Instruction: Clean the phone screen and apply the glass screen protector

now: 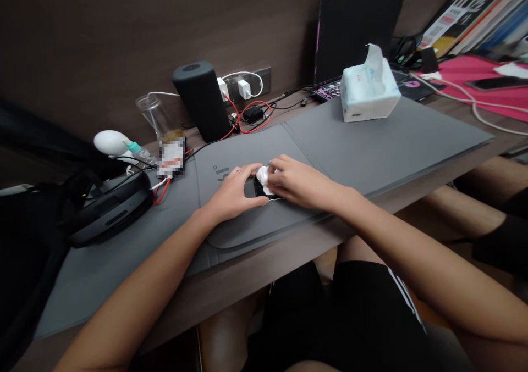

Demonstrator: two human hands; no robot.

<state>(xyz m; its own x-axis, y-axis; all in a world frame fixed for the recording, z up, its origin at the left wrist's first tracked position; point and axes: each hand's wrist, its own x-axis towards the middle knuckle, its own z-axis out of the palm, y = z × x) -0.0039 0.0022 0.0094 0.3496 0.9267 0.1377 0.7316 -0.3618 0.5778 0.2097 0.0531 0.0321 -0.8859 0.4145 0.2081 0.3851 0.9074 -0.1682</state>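
Note:
A small dark flat object, likely a phone (259, 188), lies on the grey desk mat (371, 141). My left hand (233, 192) rests on its left edge, fingers curved round it, steadying it. My right hand (297, 182) is closed on a crumpled white tissue (264, 175) and presses it onto the dark object's top. Most of the object is hidden under both hands.
A tissue pack (368, 89) stands on the mat at the back right, before a laptop (355, 37). A black cylindrical speaker (202, 100), wall plugs with red and white cables (247, 105), a glass (150, 114) and a black device (109, 207) crowd the left. Books and a pink mat (487, 75) lie far right.

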